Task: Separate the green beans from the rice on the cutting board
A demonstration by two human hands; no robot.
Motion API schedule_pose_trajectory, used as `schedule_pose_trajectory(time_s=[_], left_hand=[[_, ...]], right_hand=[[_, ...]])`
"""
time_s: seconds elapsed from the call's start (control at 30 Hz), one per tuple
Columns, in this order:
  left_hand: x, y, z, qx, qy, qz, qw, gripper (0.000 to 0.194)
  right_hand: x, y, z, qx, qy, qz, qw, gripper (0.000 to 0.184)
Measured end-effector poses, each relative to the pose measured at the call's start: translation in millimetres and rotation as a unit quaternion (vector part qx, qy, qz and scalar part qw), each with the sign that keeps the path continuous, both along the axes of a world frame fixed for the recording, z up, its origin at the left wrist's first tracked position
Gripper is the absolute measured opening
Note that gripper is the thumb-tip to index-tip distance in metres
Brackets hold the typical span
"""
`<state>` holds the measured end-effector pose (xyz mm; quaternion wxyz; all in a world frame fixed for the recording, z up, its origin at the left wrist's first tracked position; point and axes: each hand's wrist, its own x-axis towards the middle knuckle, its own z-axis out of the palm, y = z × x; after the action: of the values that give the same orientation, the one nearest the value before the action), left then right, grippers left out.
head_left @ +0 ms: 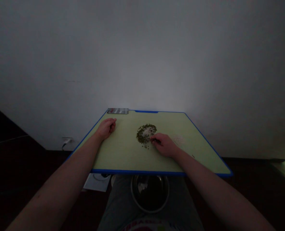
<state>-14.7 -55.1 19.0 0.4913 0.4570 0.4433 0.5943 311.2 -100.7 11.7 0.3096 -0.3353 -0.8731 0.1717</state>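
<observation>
A loose pile of small green beans (140, 134) lies mid-table, with whitish grains (147, 131) heaped in its centre. At the pile's right edge is my right hand (164, 144), its thumb and fingers pinched together; whatever they hold is too small to make out. My left hand (106, 127) rests on the left side of the tabletop, away from the pile, its fingers curled in and nothing visible in them. A faint scatter of pale grains (179, 140) lies just right of my right hand.
The pale green table (125, 157) has a blue rim and stands against a grey wall. A phone (118, 111) lies at its far left corner. Below the near edge, a metal bowl (150, 194) sits on my lap. A small dark sliver (193, 156) lies near my right forearm.
</observation>
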Motion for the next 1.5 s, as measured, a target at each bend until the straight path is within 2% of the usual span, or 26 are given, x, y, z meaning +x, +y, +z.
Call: schedule_pose_trajectory(time_s=[0.33, 0.5, 0.6, 0.93, 1.23, 1.37, 1.5], left_hand=[[-1.3, -0.9, -1.0, 0.010, 0.031, 0.005, 0.999, 0.031], [-1.0, -5.9, 2.2, 0.007, 0.046, 0.003, 0.999, 0.032], [-2.1, -7.6, 1.9, 0.010, 0.042, 0.010, 0.999, 0.033], [-4.1, -7.1, 0.7, 0.011, 0.034, 0.018, 0.999, 0.034], [-4.3, -5.7, 0.8, 0.000, 0.032, 0.022, 0.999, 0.034], [-3.0, -6.5, 2.0, 0.001, 0.030, 0.021, 0.999, 0.034], [-2.1, -7.1, 2.7, 0.000, 0.029, 0.020, 0.999, 0.033]], right_hand=[[-0.6, -8.7, 8.2, -0.074, 0.002, -0.030, 0.997, 0.023], [-2.7, -5.7, 8.3, -0.114, 0.024, -0.074, 0.990, 0.034], [-4.4, -3.4, 7.7, -0.128, 0.029, -0.085, 0.988, 0.029], [-20.3, 4.0, 11.3, -0.133, 0.025, -0.046, 0.990, 0.031], [-14.4, -3.5, 19.2, -0.154, -0.012, -0.001, 0.988, 0.035], [-10.6, -8.0, 21.2, -0.151, -0.034, -0.009, 0.988, 0.031], [-3.8, -12.7, 20.0, -0.133, -0.050, -0.048, 0.989, 0.032]])
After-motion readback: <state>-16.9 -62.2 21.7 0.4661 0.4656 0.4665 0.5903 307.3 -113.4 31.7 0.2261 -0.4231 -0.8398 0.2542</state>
